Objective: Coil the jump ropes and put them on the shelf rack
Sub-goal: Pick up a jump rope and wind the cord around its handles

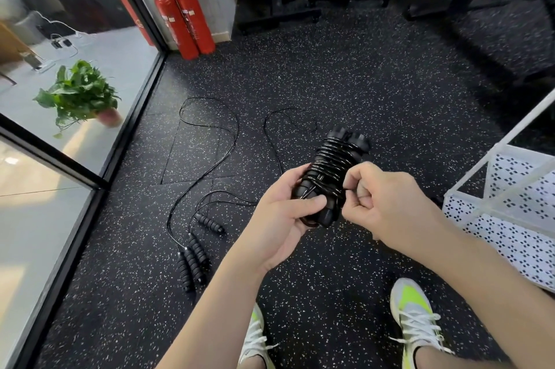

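A black jump rope bundle (333,162), its cord wound tightly round both handles, is held in front of me above the floor. My left hand (282,215) grips the bundle's near end, thumb across it. My right hand (381,203) pinches the cord at the bundle's right side with curled fingers. More black jump ropes lie loose on the speckled floor: several ribbed handles (195,254) lie close together at lower left, and their thin cords (210,140) loop away toward the back. The white perforated shelf rack (504,197) stands at the right edge.
Two red fire extinguishers (186,17) stand against the back wall corner. A glass partition with a black frame (132,116) runs along the left, a potted plant (81,95) behind it. Gym machine bases (279,17) sit at the back. My shoes (414,314) are at the bottom.
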The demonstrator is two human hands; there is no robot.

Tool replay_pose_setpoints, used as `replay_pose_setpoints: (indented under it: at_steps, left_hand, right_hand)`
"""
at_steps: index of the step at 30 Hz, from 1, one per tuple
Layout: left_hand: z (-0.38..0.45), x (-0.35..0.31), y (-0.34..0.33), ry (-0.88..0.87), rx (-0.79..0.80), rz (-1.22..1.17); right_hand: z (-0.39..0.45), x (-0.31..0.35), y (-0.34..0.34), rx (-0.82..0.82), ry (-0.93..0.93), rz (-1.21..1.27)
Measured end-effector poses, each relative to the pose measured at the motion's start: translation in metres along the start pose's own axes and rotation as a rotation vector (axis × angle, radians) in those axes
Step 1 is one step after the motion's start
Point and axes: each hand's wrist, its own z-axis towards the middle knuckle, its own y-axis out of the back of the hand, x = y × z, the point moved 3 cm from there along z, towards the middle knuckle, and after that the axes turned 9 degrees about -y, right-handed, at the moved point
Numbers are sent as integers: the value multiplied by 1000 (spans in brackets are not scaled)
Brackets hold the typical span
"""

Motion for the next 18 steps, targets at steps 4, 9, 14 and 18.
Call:
replay_pose_setpoints:
  at_steps: [4,9,14,18]
  left_hand:
    - [0,-1,-1,-39,-10,-46]
    - [-1,-1,-1,-49,18,-97]
    - [0,-3,5,-45,30,-64]
    - [4,4,-7,-83,-29,52]
  right_hand:
    - [3,-5,5,-70,-78,113]
    - [9,-9,6,-144,-108,258]
    - [10,-11,9,-42,-100,359]
    - [12,-22,4,-44,-139,453]
